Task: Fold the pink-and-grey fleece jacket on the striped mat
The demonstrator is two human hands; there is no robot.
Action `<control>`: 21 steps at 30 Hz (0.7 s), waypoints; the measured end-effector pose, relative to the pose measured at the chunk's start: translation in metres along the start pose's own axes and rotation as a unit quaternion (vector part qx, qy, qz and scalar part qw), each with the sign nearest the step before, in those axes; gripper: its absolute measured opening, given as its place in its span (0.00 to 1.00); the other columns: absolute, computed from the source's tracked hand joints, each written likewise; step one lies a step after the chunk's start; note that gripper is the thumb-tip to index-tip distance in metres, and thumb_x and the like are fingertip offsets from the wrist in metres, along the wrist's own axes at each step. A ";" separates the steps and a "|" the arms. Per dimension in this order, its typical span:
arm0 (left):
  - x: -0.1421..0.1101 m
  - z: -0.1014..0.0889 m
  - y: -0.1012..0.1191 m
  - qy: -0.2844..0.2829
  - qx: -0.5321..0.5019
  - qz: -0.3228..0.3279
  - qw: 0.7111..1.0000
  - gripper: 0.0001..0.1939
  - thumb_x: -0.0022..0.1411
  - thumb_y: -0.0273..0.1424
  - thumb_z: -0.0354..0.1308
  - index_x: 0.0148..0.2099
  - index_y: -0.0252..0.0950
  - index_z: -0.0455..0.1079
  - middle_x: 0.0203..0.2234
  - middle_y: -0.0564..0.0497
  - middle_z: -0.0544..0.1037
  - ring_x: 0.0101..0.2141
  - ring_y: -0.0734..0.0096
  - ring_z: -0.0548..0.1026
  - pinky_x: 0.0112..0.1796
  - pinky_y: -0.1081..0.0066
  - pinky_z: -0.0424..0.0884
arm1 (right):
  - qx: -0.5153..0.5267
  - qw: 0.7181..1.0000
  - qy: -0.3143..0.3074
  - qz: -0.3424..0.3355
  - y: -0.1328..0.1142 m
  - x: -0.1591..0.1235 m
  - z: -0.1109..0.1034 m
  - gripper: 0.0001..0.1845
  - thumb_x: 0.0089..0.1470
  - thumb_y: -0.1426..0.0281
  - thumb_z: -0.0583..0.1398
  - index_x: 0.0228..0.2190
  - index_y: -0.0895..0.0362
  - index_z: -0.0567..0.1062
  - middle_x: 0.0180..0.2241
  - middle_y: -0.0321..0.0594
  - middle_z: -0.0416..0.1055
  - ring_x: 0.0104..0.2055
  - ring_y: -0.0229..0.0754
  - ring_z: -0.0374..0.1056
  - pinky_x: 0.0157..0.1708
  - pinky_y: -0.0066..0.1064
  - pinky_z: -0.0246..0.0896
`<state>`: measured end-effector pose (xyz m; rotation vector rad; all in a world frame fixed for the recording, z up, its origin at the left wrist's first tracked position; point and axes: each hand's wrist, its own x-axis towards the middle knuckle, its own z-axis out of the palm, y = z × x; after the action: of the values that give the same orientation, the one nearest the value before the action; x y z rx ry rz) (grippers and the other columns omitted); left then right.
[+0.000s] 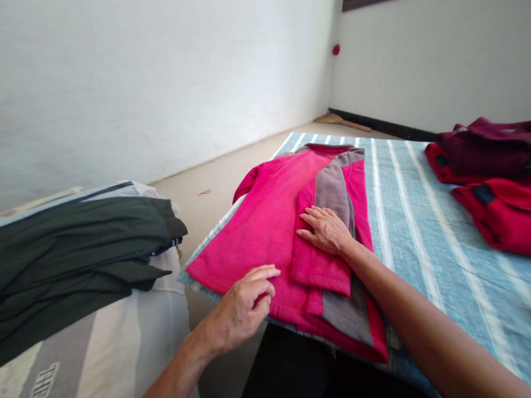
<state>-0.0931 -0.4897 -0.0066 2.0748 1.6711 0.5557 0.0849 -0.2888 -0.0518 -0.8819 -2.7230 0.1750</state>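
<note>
A pink and grey fleece jacket (265, 226) lies spread on the blue striped sheet, its collar at the far end. One sleeve (326, 271) is folded down over its body. My right hand (326, 229) rests flat on that sleeve, fingers stretched out. Near the jacket's lower edge is my left hand (251, 298), its index finger extended and the others loosely bent, with nothing in it. Whether the left hand touches the fleece, I cannot tell. The other sleeve (249, 179) sticks out past the far left side.
Dark green clothing (83, 237) lies on a pale striped cover (136, 331) at left. Folded red garments (498, 210) and a maroon garment (485, 146) sit at right on the blue sheet (415, 221). White walls (166, 83) stand behind a strip of floor (215, 177).
</note>
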 end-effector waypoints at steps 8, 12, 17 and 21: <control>-0.002 0.005 -0.001 0.029 -0.001 -0.014 0.999 0.07 0.61 0.27 0.53 0.29 0.37 0.67 0.50 0.43 0.75 0.55 0.60 0.70 0.54 0.61 0.68 | 0.013 1.000 -0.003 0.002 -0.001 0.001 0.000 0.23 0.62 0.55 0.52 0.50 0.57 0.72 0.55 0.49 0.66 0.59 0.51 0.58 0.57 0.43 0.49; -0.004 0.022 -0.006 0.060 0.050 -0.006 0.997 0.15 0.51 0.31 0.66 0.41 0.35 0.70 0.57 0.35 0.68 0.60 0.48 0.62 0.56 0.50 0.64 | 0.011 1.000 -0.003 0.004 -0.002 0.001 0.001 0.25 0.62 0.55 0.51 0.52 0.57 0.70 0.57 0.49 0.64 0.60 0.51 0.57 0.57 0.44 0.49; -0.010 0.028 -0.016 0.025 0.103 -0.010 0.994 0.43 0.41 0.32 0.73 0.60 0.35 0.62 0.62 0.34 0.60 0.61 0.45 0.59 0.56 0.49 0.64 | 0.007 1.000 0.001 0.011 -0.005 0.001 0.002 0.26 0.62 0.54 0.51 0.52 0.58 0.70 0.58 0.49 0.63 0.60 0.52 0.57 0.57 0.45 0.50; -0.012 0.025 -0.023 0.031 0.114 0.018 0.993 0.44 0.41 0.37 0.74 0.60 0.35 0.63 0.61 0.34 0.62 0.59 0.45 0.62 0.56 0.51 0.65 | 0.005 1.000 0.001 0.008 -0.006 0.002 0.002 0.26 0.62 0.54 0.51 0.52 0.58 0.70 0.58 0.49 0.64 0.60 0.52 0.57 0.57 0.45 0.50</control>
<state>-0.1001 -0.4990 -0.0408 2.2719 1.8090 0.4634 0.0793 -0.2925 -0.0522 -0.9021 -2.7106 0.1908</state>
